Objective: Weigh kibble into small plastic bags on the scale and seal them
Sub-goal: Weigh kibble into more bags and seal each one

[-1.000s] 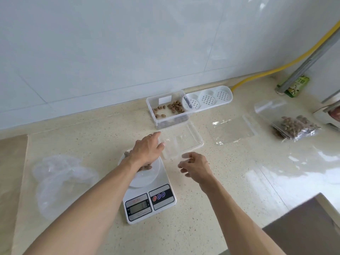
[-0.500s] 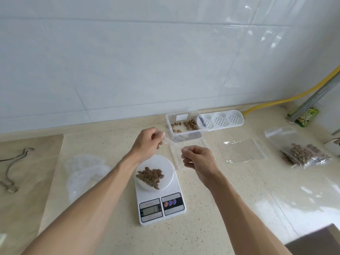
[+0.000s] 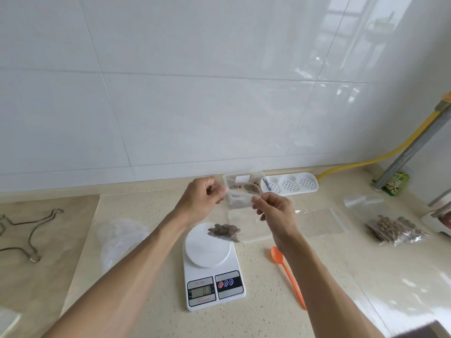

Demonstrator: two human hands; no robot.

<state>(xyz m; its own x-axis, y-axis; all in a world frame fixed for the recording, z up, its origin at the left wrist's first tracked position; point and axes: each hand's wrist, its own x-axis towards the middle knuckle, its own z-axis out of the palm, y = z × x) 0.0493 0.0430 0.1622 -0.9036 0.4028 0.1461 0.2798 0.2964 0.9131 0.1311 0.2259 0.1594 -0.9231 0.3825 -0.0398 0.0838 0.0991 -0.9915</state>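
I hold a clear bag up over the counter, my left hand pinching one top corner and my right hand pinching the other, each grip clamped on the bag's top edge. The kibble sits in the bag's bottom, hanging at the far right rim of the scale; I cannot tell whether it touches the plate. An orange spoon lies just right of the scale. Behind my hands stands a clear tub with kibble in it. Far right lies a filled bag, and an empty bag lies flat between.
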